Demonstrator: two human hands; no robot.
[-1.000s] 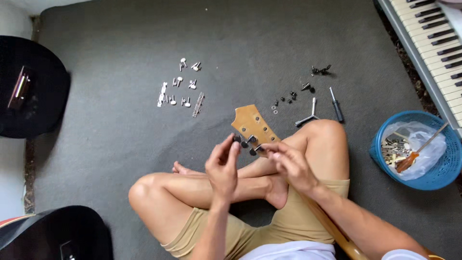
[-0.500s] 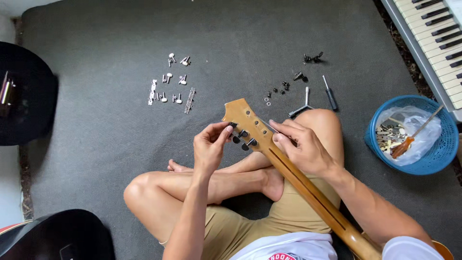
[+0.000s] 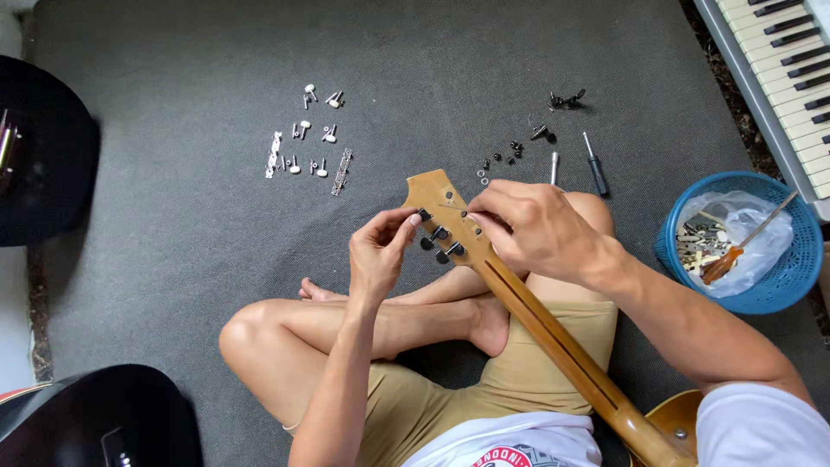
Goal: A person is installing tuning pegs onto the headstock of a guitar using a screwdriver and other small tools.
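Far left on grey mat: loose silver tuning pegs with white buttons [image 3: 304, 147], roughly ten, exact count unclear.

Your left hand [image 3: 378, 255] pinches black tuner knob [image 3: 424, 215] on yellow wooden guitar headstock [image 3: 443, 210], centre, over your lap; three black knobs visible.

Your right hand [image 3: 529, 227] clenched over headstock's right edge; what it grips, cannot tell.

Small black screws [image 3: 510, 154] beyond, loose, about eight.

Risk: neck slips off knee, scattering them.

Far right: one blue plastic basket [image 3: 782, 285].

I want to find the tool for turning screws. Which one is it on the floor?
Start at the round blue plastic basket on the right of the grey carpet. Look left toward the wooden guitar headstock. The black-handled screwdriver lies there, longer than the tiny black screws beside it.
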